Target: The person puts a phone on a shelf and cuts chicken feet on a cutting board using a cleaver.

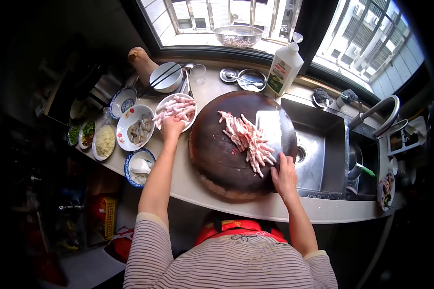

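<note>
A heap of pale chicken feet (248, 139) lies on the thick round dark chopping board (212, 159). Beside the heap, on its right, a cleaver (269, 126) rests with its broad blade flat on the board. My right hand (284, 177) is closed at the cleaver's near end, by the board's right edge; its handle is mostly hidden. To the left of the board, a white bowl (192, 120) contains more chicken feet (178, 107). Over that bowl's near side, my left hand (172, 129) has its fingers closed on some of the chicken feet.
Left of my left arm stand a flowered bowl (125, 126) of shrimp, a dish of minced garlic (104, 142) and a bowl with a white spoon (141, 166). A large white bottle (285, 70) stands behind the board. The sink (318, 144) is on the right.
</note>
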A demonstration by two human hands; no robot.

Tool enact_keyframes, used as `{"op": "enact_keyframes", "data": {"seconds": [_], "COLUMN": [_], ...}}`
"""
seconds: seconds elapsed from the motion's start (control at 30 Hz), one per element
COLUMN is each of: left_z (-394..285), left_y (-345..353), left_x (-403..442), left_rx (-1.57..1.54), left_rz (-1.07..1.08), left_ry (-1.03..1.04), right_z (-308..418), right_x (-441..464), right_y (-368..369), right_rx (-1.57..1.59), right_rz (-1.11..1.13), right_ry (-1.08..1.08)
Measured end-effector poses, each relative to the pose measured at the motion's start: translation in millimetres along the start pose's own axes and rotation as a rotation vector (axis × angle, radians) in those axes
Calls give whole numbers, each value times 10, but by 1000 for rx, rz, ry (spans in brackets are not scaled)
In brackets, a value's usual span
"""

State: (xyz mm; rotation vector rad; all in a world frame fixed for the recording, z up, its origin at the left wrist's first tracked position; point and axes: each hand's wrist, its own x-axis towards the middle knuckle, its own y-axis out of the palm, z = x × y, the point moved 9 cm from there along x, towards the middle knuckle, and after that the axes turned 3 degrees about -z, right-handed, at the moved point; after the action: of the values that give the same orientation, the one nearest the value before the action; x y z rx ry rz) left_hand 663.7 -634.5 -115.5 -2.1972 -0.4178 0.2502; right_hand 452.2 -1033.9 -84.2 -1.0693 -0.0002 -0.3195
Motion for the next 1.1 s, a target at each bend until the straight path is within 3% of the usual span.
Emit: {"op": "enact_keyframes", "data": {"seconds": [0.17, 0.27, 0.43, 0.47, 0.63, 0.7, 0.8, 0.83, 0.9, 1.03, 1.1], "left_z": [25, 38, -371, -487, -723, -608, -354, -399, -422, -836, -853], "left_y": [-425, -545, -830, -795, 30, 496, 789, 718, 542, 279, 406], "left_x": [-7, -90, -412, -552, -1257, -1450, -1455, -1514, -1553, -2123, -2128], "left_rx": [-33, -215, -538, -647, -679, -624, -371, -413, -286, -64, -91], "left_rz": [-21, 13, 61, 188, 812, 898, 630, 564, 234, 23, 72], "left_ry": [35, -25, 60, 16, -201, -251, -102, -126, 71, 341, 413], "right_z": [-229, -406, -45, 53, 58, -28, 54, 63, -18, -127, -130], "right_x": [179, 276, 385, 374, 308, 304, 293, 297, 312, 311, 260], "right_y": [30, 28, -517, -619, -559, -431, -507, -509, -479, -409, -390], "right_rx": [146, 254, 63, 21, 86, 28, 68, 91, 76, 66, 66], "right_rz": [-4, 162, -79, -149, -127, -17, -42, -44, -32, -19, -44], "right_ry": [148, 370, 12, -69, -52, -1, -49, -59, -8, 50, 61]}}
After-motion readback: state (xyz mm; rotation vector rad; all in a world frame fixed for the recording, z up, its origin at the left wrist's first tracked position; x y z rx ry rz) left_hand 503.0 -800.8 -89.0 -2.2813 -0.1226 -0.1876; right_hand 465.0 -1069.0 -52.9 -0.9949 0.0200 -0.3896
